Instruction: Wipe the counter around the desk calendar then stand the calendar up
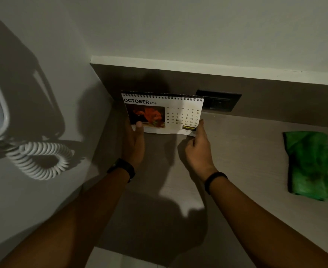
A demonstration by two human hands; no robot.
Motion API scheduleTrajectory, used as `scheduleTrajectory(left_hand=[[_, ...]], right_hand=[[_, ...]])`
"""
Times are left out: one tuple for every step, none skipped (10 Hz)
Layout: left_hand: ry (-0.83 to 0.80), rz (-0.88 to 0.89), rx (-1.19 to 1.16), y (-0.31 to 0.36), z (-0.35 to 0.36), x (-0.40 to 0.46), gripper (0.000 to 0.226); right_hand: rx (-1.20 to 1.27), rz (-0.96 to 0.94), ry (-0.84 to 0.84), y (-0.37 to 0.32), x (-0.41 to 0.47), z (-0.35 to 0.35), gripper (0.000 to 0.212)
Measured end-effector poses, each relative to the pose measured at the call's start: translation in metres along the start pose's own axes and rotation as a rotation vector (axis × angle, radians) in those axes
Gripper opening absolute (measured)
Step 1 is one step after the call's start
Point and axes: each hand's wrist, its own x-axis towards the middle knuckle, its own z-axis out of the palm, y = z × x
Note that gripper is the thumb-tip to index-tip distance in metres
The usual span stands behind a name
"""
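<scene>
both hands, left hand [134,144] and right hand [197,151], grip the calendar's [165,113] lower corners.

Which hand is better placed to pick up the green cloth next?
Right. The right hand is on the calendar's right corner, nearer the green cloth; the left hand is farther.

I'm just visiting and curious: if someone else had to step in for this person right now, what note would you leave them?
Left hand: holds the calendar at its lower left corner, thumb on the front.
Right hand: pinches the lower right corner.
Calendar: near the back wall, open at October, spiral on top, facing the person, seemingly being set upright.
Green cloth: put down on the counter, to the right, away from both hands.
Done: wiping seems over, since the cloth is put aside.
Left: settle the calendar so it stands alone, then let go.
</scene>
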Motion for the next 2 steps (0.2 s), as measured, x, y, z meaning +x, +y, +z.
scheduleTrajectory(left_hand=[[0.095, 0.102, 0.189, 0.004, 0.002, -0.012, 0.093], [0.116, 0.277, 0.430, 0.015, 0.011, -0.029, 0.104]], right_hand=[[-0.010, 0.053, -0.011, -0.004, -0.005, -0.010, 0.075], [-0.022, 0.089, 0.014, 0.012, -0.050, -0.030, 0.075]])
